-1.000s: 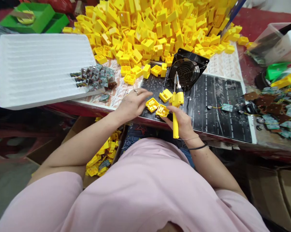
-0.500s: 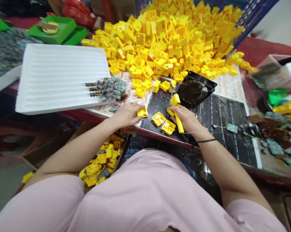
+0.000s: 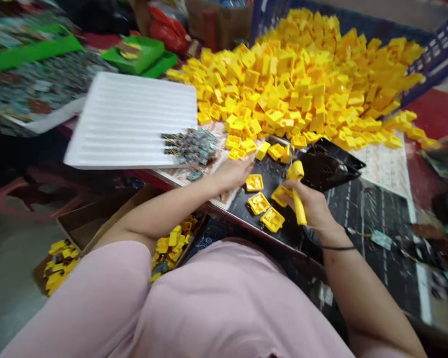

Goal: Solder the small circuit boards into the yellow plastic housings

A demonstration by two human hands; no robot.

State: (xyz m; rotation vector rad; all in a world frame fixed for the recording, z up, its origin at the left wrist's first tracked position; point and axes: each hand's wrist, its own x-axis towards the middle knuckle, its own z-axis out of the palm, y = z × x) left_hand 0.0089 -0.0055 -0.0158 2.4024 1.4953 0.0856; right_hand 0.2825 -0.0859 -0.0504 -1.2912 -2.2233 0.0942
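My left hand (image 3: 234,175) stretches over the table edge, fingers extended beside small open yellow plastic cases (image 3: 237,153); it seems to hold nothing, though the fingertips are blurred. My right hand (image 3: 310,201) grips a yellow-handled soldering iron (image 3: 299,205), its thin metal tip pointing away from me. Under the right fingers lies another yellow case (image 3: 280,195), which they appear to touch. Between the hands, a single open case (image 3: 254,183) rests on the black mat. Nearer to me sit an open case half (image 3: 259,204) and another half (image 3: 272,219), side by side.
A large heap of yellow cases (image 3: 294,84) spills from a blue crate (image 3: 438,52). Wired circuit boards (image 3: 197,146) lie on a ribbed white foam tray (image 3: 130,119). A black fan (image 3: 330,164) stands right of the iron. Below the table, a cardboard box (image 3: 93,214) stands beside more cases.
My left hand has let go of a yellow case, left on the mat, and moved away towards the other cases. The right hand keeps the iron. The whole view has shifted.
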